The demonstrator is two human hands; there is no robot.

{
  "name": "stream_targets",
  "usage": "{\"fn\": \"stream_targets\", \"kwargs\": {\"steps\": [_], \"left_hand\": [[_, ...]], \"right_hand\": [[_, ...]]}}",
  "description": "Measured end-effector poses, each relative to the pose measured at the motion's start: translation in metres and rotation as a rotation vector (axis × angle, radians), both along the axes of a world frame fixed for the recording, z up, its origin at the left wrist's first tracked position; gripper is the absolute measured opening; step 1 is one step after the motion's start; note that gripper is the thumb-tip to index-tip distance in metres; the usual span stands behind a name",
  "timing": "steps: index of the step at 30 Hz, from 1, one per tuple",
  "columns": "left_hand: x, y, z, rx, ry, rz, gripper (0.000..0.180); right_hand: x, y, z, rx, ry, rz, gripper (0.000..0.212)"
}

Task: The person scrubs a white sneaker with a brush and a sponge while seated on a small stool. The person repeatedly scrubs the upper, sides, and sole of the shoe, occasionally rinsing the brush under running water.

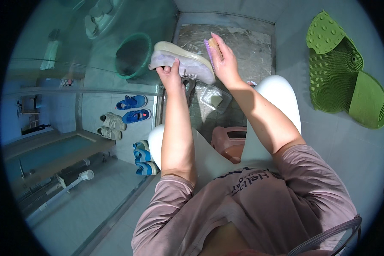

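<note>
In my left hand [170, 76] is a pale sneaker [187, 65], tipped on its side with its cream sole on the far side and its laces facing me. The fingers of that hand are closed around it near one end. My right hand [227, 66] grips a scrub brush [215, 46] with a wooden-coloured back and purple bristles. The bristles face the sneaker, just beyond its right end; whether they touch it I cannot tell. Below the hands, a clear plastic box [222, 106] holds a pale block [216, 101] that looks like soap.
A pink plastic item [230, 145] with a slot stands between my knees. Blue shoes [134, 109], beige shoes [112, 125] and blue-and-white shoes [144, 158] stand at the left beside a glass partition. A green bucket [148, 47] is behind the glass. A green textured mat [337, 77] hangs at right.
</note>
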State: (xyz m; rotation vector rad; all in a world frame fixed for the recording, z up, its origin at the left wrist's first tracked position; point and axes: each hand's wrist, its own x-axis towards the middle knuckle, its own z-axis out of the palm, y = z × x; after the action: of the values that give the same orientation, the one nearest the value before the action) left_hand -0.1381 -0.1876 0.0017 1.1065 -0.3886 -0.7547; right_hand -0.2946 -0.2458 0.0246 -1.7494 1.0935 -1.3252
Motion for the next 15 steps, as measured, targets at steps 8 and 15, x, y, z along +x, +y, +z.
{"fn": "stream_targets", "kwargs": {"steps": [8,15], "left_hand": [[0.01,0.007,-0.012,0.033,0.75,-0.175,0.056],[0.027,0.002,-0.007,-0.118,0.589,-0.135,0.044]], "right_hand": [[0.031,-0.004,0.044,-0.293,0.357,0.205,0.048],[0.097,-0.014,0.038,-0.357,0.549,0.412,0.046]]}}
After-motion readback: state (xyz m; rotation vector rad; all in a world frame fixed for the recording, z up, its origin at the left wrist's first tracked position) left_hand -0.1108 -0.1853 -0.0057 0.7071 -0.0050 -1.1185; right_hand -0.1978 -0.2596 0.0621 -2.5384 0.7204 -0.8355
